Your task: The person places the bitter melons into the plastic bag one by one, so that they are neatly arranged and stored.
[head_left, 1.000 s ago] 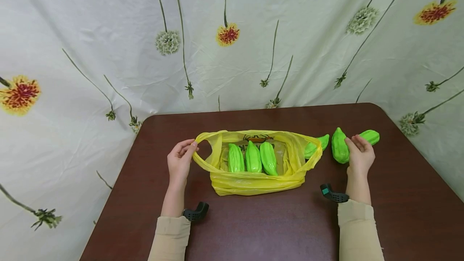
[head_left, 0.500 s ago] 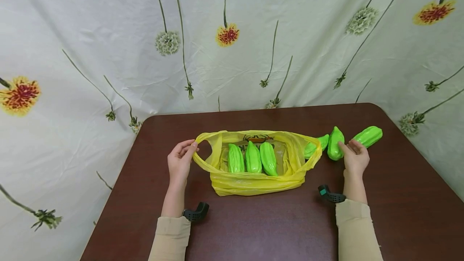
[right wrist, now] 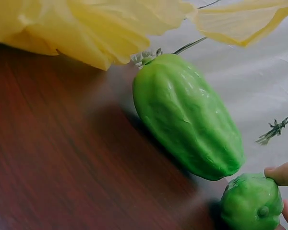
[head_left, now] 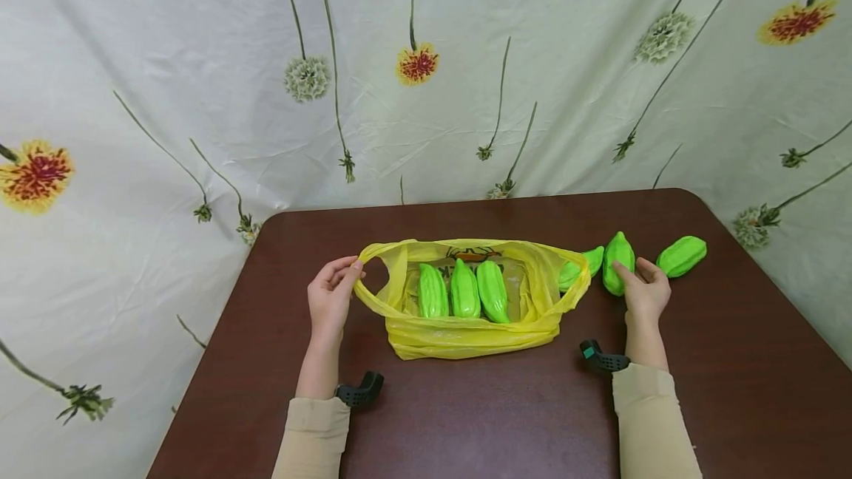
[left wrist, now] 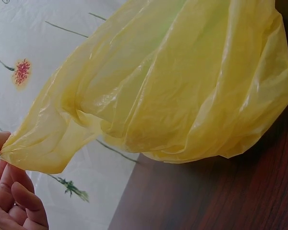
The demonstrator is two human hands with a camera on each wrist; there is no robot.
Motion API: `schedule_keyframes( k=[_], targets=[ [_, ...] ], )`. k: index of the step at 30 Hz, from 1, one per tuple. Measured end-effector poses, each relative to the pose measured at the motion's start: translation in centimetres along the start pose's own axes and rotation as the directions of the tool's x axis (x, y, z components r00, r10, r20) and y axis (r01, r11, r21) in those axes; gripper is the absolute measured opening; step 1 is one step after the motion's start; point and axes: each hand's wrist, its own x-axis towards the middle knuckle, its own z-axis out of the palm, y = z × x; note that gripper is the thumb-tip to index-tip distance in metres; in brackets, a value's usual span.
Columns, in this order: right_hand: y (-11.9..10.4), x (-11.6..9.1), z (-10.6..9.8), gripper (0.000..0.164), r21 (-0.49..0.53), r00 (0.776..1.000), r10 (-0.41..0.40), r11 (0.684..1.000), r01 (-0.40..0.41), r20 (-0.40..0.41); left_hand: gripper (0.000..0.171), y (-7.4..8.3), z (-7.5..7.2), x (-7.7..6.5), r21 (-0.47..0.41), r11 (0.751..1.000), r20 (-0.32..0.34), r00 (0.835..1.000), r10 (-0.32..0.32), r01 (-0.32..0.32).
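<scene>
My left hand (head_left: 330,293) pinches the left handle of a yellow plastic bag (head_left: 469,338). In the left wrist view, thumb and fingers hold the stretched tip of that handle. The bag's mouth gapes wide, and three bright green ridged gourds (head_left: 465,290) lie side by side within. To the right, my right hand (head_left: 647,298) has its thumb and fingers at the sides of another green gourd (head_left: 618,261). The right wrist view shows that gourd (right wrist: 252,203) end-on, gripped at its edge, with the fingers partly out of frame.
One gourd (head_left: 595,261) lies partly hidden behind the bag's right handle. Another gourd (head_left: 682,256) rests farther right on the dark brown table (head_left: 479,420). A floral cloth (head_left: 566,80) hangs behind the table.
My right hand has shifted left, around the middle loose gourd, which has moved slightly left. The far-right gourd has turned and moved slightly right. My left hand and the bag stay put.
</scene>
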Motion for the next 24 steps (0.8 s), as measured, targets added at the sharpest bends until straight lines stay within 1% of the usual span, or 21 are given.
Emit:
schedule_keyframes(
  k=[8,12,15,19,22,24],
  targets=[
    [-1.0,-0.5,-0.1,0.06,0.015,1.0,-0.003,1.0,0.003,-0.001,0.025,-0.1,0.0,0.0,0.008,1.0,-0.002,1.0,0.004,-0.004],
    [-1.7,-0.9,-0.2,0.059,0.066,1.0,-0.014,0.998,0.015,-0.014,0.025,0.0,0.1,0.0,0.007,1.0,0.001,1.0,0.007,-0.007],
    [-2.4,-1.2,-0.2,0.057,0.124,0.999,-0.027,0.992,0.029,-0.023,0.024,0.0,0.1,0.0,0.005,1.0,0.0,1.0,0.007,-0.007],
    [-3.4,-1.5,-0.1,0.052,0.18,0.997,-0.061,0.981,0.066,-0.037,0.025,0.0,0.1,0.0,0.012,1.0,0.0,1.0,0.006,-0.006],
    [-4.2,-2.1,0.1,0.05,0.204,0.995,-0.095,0.974,0.101,-0.04,0.025,0.0,0.0,0.0,0.015,1.0,0.002,1.0,0.007,-0.007],
    [-4.8,-2.5,0.2,0.046,0.228,0.994,-0.106,0.967,0.111,-0.033,0.025,0.1,0.0,0.0,0.012,1.0,0.002,1.0,0.009,-0.009]
  ],
)
